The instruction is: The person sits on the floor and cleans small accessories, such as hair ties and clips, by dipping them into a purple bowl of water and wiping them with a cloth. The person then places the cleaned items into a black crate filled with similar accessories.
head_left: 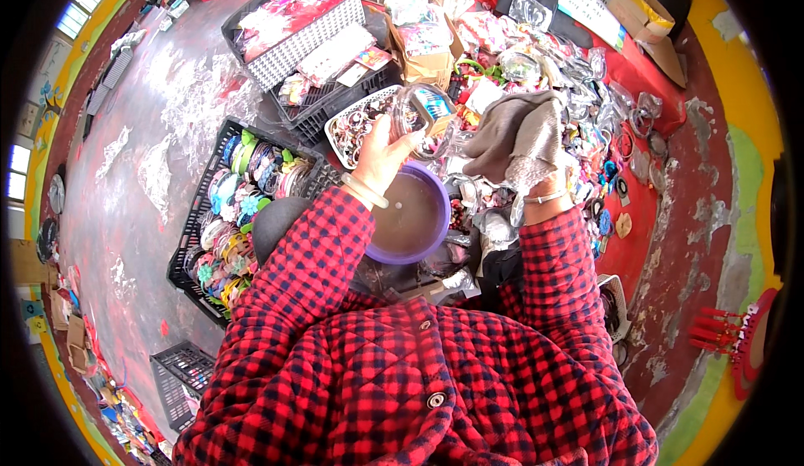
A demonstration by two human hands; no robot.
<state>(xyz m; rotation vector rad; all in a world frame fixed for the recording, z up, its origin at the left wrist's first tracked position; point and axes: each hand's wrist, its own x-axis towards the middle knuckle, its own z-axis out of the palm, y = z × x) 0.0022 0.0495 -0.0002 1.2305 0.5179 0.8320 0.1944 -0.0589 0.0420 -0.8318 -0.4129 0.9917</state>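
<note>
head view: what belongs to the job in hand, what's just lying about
Likely in the job:
grey cloth in the right hand
see-through item at the left hand
purple basin

Apparently lying about:
black crate of coloured bands
cardboard box, upper right

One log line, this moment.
left hand: holding clear plastic item | right hand: holding gray cloth | between forearms: purple basin, murky liquid

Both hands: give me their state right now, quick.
Left hand: closed, holding a clear plastic container.
Right hand: closed on a gray cloth, partly covered by it.
</note>
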